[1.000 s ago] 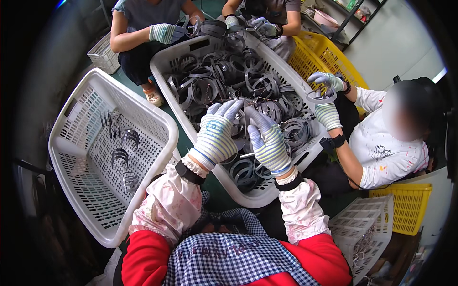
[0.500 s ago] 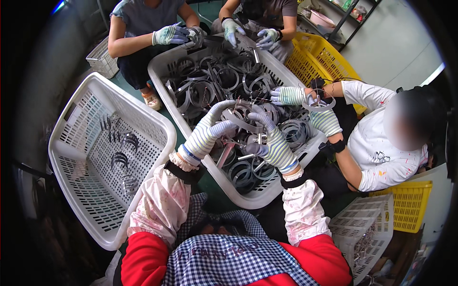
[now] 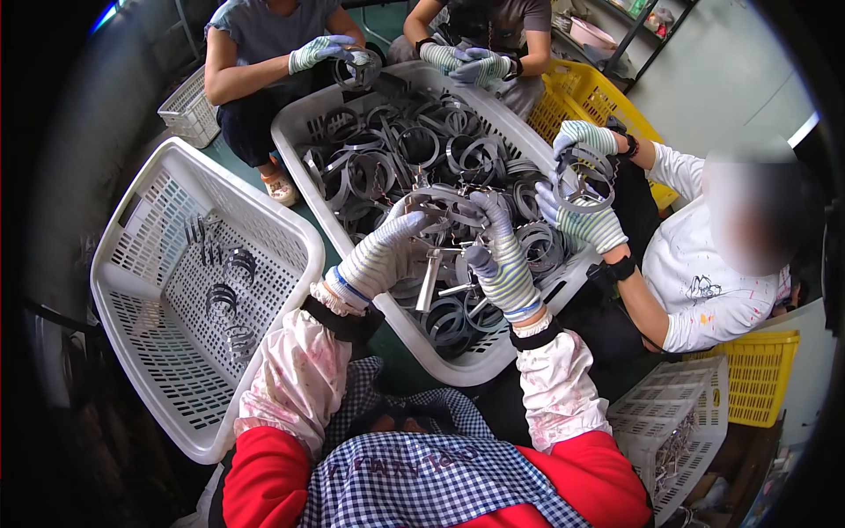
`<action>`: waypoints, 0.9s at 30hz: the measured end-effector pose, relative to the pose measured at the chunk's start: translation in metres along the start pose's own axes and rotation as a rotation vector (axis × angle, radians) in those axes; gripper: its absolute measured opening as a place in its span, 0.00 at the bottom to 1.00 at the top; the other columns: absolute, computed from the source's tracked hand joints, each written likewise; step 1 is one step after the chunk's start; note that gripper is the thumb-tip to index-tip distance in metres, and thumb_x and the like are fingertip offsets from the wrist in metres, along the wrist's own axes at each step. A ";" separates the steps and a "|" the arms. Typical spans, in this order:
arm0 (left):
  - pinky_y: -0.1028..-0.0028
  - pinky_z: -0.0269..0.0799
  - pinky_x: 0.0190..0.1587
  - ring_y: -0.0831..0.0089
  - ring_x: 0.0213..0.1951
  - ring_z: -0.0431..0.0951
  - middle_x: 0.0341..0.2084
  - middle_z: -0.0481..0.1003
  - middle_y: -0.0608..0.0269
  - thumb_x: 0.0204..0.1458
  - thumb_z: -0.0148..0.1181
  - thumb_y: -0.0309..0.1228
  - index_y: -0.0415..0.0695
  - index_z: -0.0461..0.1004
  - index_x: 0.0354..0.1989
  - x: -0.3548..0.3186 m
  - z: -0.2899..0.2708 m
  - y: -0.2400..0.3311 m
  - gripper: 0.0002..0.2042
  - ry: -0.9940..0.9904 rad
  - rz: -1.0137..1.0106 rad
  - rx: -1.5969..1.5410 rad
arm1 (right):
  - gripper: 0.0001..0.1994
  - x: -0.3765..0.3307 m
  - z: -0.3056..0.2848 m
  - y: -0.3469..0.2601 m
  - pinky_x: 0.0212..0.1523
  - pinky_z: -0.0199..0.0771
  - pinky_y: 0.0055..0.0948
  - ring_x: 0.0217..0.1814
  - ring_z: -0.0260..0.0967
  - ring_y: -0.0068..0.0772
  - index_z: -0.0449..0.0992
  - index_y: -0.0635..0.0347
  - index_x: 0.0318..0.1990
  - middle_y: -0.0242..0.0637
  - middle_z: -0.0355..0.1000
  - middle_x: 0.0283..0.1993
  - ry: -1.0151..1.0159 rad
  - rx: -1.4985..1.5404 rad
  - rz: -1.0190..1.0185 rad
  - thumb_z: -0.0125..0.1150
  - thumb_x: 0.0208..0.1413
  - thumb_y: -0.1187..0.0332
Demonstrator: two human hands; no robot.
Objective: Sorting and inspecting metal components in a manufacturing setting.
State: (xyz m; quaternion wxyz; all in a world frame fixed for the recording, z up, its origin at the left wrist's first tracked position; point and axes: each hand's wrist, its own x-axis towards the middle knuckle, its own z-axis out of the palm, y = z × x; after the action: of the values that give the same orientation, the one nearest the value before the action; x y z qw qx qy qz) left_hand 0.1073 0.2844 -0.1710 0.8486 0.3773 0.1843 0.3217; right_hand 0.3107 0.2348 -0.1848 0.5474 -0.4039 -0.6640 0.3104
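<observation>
Both my hands wear striped knit gloves and are raised over a big white plastic crate [image 3: 440, 370] heaped with grey metal rings [image 3: 421, 145]. Between them is a grey metal ring [image 3: 453, 202]. My left hand [image 3: 377, 257] has its fingers closed on the ring's left side. My right hand [image 3: 506, 268] grips the right side, with its thumb bent in below. Below the ring, a shiny metal tube [image 3: 429, 280] slants down; whether it is joined to the ring I cannot tell. More rings lie under my hands, partly hidden.
A white basket [image 3: 310, 242] at left holds a few clusters of dark curved pieces. Three gloved co-workers sit around the crate; the one at right holds rings [image 3: 584, 180]. Yellow crates [image 3: 764, 378] stand at right and behind. A white basket [image 3: 642, 414] sits at lower right.
The ring between my hands has turned, and my fingers have shifted on it. At right, the co-worker has lifted rings higher. The far-right co-worker's hands have come together.
</observation>
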 end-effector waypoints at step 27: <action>0.76 0.77 0.23 0.70 0.29 0.79 0.39 0.78 0.56 0.63 0.50 0.37 0.40 0.64 0.61 -0.010 0.000 -0.024 0.21 0.181 -0.155 -0.166 | 0.51 -0.014 0.002 0.012 0.68 0.57 0.44 0.70 0.58 0.46 0.47 0.50 0.73 0.50 0.60 0.67 -0.063 -0.186 0.011 0.70 0.45 0.44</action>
State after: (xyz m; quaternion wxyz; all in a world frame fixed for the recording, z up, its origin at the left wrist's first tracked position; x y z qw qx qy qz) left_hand 0.1100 0.2656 -0.1882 0.8793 0.2598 0.2613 0.3018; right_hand 0.3123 0.2284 -0.2017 0.4847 -0.4464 -0.7047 0.2631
